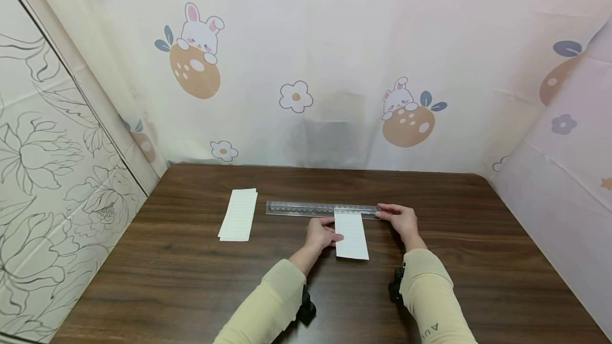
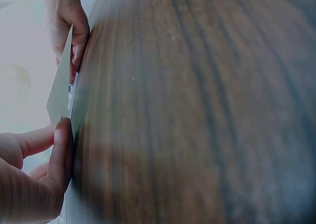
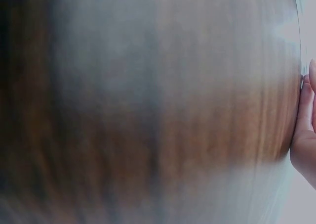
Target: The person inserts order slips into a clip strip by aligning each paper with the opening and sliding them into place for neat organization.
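- At the far left of the dark brown wood-grain table (image 1: 158, 280) we see a small pile of white lined paper strips (image 1: 238, 216), well apart from both hands.
- Next comes the long, clear plastic ruler (image 1: 298, 209), lying left to right on the table, its left end free.
- Below its middle is the left hand (image 1: 319, 235), thumb and fingers closed in a pinch on the left edge of a single white lined paper sheet (image 1: 352, 237).
- That sheet's long axis runs near to far, roughly square to the ruler; its far end meets the ruler right of centre. We judge this crossing to be the relation that counts; whether the sheet passes over or under, we cannot tell.
- Farthest right, the right hand (image 1: 401, 222) pinches the ruler's right end between thumb and fingers. The left hand is nearer the sheet.
- The left wrist view shows what the head view hides: the sheet slants up off the table. The right wrist view gives us mostly blurred table, with the right hand at its right edge.
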The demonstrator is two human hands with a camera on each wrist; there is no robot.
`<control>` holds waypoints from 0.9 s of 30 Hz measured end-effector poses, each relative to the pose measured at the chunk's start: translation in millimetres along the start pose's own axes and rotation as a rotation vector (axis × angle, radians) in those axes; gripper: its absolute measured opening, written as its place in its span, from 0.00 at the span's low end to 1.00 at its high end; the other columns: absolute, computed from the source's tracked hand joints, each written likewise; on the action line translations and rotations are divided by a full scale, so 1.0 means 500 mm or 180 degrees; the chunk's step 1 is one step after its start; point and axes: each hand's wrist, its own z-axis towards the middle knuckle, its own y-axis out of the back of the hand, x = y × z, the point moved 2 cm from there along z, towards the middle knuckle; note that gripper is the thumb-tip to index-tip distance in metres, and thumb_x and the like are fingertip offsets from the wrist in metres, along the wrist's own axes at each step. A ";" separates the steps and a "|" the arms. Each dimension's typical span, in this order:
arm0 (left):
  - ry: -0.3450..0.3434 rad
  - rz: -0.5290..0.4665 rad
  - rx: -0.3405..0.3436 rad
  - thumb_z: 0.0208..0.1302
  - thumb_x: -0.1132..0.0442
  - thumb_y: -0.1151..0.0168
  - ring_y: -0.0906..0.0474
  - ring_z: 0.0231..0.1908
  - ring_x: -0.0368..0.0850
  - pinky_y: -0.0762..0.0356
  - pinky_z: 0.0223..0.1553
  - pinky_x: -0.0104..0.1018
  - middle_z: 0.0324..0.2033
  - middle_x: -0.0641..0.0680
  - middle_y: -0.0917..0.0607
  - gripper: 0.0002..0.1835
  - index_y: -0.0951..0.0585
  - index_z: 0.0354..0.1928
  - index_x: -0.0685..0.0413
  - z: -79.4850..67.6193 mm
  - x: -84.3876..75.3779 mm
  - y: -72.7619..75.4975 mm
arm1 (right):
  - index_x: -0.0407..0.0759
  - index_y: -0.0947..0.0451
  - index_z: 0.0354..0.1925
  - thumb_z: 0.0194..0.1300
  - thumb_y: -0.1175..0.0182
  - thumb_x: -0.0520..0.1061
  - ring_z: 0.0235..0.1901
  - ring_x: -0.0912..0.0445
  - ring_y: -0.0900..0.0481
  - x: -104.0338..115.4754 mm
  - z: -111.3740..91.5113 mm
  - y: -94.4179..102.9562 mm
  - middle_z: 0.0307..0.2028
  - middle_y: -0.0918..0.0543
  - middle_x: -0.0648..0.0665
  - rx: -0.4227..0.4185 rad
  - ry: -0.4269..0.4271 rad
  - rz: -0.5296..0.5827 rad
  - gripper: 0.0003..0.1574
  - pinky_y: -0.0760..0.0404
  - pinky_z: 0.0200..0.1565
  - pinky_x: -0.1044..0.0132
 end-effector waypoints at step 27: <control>0.0061 0.0081 -0.0039 0.40 0.79 0.33 0.21 0.20 0.44 0.25 0.19 0.31 0.20 0.54 0.20 0.28 0.23 0.49 0.63 0.004 -0.006 -0.033 | 0.38 0.23 0.47 0.50 0.34 0.46 0.54 0.46 0.34 -0.001 0.000 0.001 0.49 0.24 0.37 0.0033 -0.0048 -0.0019 0.25 0.37 0.54 0.54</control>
